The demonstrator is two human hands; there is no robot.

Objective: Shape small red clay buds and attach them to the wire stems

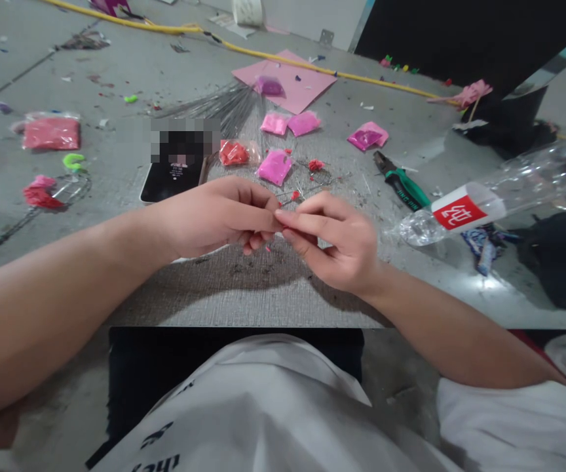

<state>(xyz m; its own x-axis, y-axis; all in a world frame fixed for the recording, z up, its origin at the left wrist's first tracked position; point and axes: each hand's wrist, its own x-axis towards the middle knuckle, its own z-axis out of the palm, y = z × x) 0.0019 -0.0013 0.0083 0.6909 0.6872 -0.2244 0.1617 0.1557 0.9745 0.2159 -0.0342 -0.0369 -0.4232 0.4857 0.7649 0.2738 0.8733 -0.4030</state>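
My left hand (236,216) and my right hand (339,239) meet above the table's front part, fingertips touching. Both are closed in a pinch. Whatever lies between the fingertips is too small and hidden to name; a hint of red shows there. Just beyond the fingers, a thin wire with a red bit (295,195) lies or sticks out; I cannot tell whether it is held. Behind it are a wire loop with a red clay-like lump (316,165), a bright pink packet (274,167) and an opened packet of red clay-like material (234,153).
A phone (175,174) lies behind my left wrist. Green-handled pliers (403,182) and a tilted clear plastic bottle (464,208) are at right. Thin wires (228,108), a pink sheet (302,85) and a yellow cable (273,56) lie farther back. A wire-and-clay piece (44,196) is left.
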